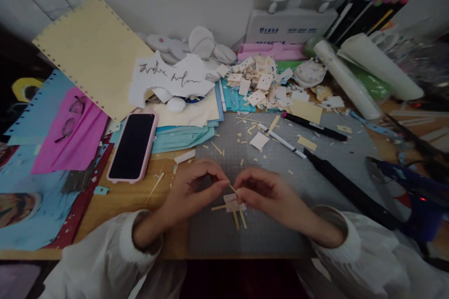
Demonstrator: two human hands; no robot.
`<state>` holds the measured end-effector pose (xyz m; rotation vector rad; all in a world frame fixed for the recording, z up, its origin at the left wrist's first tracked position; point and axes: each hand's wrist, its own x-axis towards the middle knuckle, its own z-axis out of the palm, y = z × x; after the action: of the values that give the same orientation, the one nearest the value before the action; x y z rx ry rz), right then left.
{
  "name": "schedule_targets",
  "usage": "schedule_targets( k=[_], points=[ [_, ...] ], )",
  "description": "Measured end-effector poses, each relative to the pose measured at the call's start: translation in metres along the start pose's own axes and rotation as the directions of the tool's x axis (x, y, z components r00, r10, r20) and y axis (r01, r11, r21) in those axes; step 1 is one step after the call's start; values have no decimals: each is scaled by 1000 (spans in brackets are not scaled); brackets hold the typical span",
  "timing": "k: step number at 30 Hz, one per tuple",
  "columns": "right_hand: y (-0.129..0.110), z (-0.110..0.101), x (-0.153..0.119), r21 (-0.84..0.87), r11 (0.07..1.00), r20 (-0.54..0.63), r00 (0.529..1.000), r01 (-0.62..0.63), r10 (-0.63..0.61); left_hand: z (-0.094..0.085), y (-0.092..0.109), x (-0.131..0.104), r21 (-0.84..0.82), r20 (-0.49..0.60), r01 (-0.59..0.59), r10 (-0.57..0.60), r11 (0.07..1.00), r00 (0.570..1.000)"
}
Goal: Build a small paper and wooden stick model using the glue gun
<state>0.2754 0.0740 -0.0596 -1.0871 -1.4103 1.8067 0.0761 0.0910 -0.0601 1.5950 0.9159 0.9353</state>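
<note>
Between my two hands is a thin pale paper strip (233, 189), pinched at both ends. My left hand (200, 184) grips its left end with thumb and forefinger. At the other end, my right hand (268, 191) pinches it the same way. Just below the fingers lies a small whitish paper square (230, 202) on the grey cutting mat (213, 238). Several narrow yellowish strips stick out from that square, to the left and downward, like limbs. My right fingers partly hide its right side.
Behind the mat is a heap of small paper figures (261, 79). A phone (133, 147) lies to the left, with glasses (72, 119) on pink paper. On the right are a white pen (282, 140), a black marker (314, 127), a long black tool (351, 189) and a blue glue gun (421, 215) with a red light.
</note>
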Motion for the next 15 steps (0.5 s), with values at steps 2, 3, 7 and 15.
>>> schedule_targets(
  k=[2, 3, 7, 15],
  points=[
    [0, 0, 0, -80, 997, -19, 1000, 11, -13, 1, -1, 1, -41, -39, 34, -35, 999, 999],
    [0, 0, -1, -108, 994, -32, 999, 15, -18, 2, -1, 1, -63, -55, 48, -52, 997, 997],
    [0, 1, -1, -117, 993, -88, 995, 34, -44, 6, -4, 1, -140, -48, 63, -70, 988, 996],
    [2, 2, -1, -90, 995, -83, 995, 50, -58, 9, -4, 0, -163, -41, 68, -76, 984, 996]
  ],
)
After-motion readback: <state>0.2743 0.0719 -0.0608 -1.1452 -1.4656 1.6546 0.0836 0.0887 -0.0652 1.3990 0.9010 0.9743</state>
